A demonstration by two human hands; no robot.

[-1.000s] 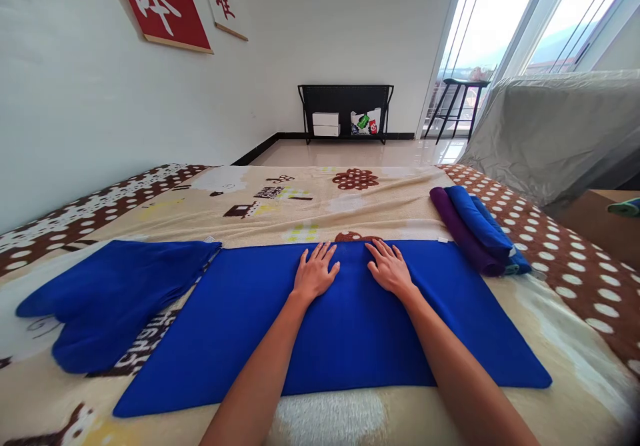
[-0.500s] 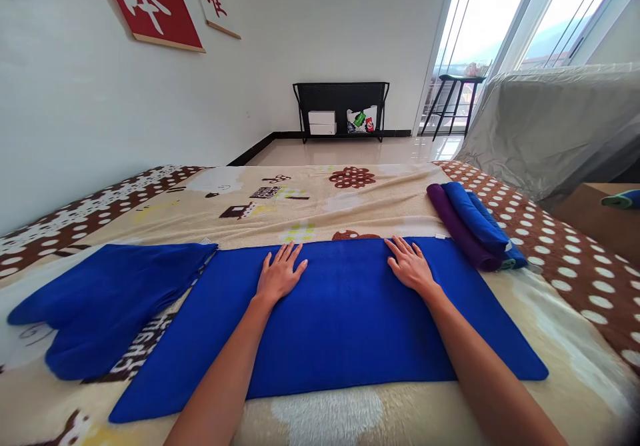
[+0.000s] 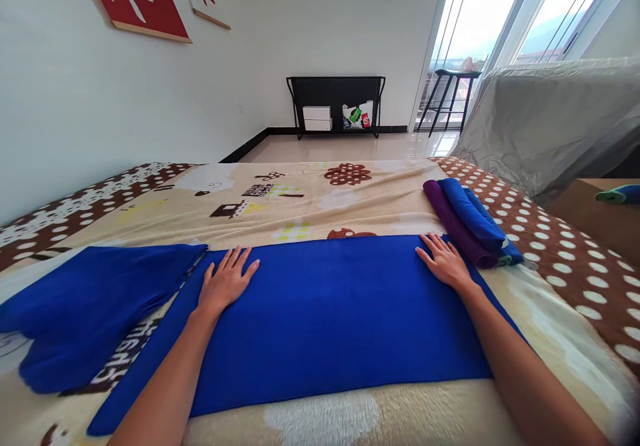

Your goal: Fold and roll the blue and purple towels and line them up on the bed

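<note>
A blue towel [image 3: 325, 313] lies spread flat across the patterned blanket [image 3: 310, 199] in front of me. My left hand [image 3: 225, 283] rests palm down near the towel's far left corner, fingers stretched out. My right hand [image 3: 445, 263] lies flat near its far right corner, fingers spread. Neither hand holds anything. Just beyond my right hand lie rolled towels, one purple [image 3: 453, 223] and one blue [image 3: 475, 216], side by side. A loose heap of blue cloth [image 3: 85, 306] sits left of the flat towel.
The bed runs along a white wall on the left. A covered piece of furniture [image 3: 545, 119] stands to the right. A black rack [image 3: 335, 103] with boxes and a stool [image 3: 453, 96] by the window stand at the far end of the floor.
Both hands have slid outward over the towel, from its middle toward its far corners, left hand going left and right hand going right. The view has tilted slightly down.
</note>
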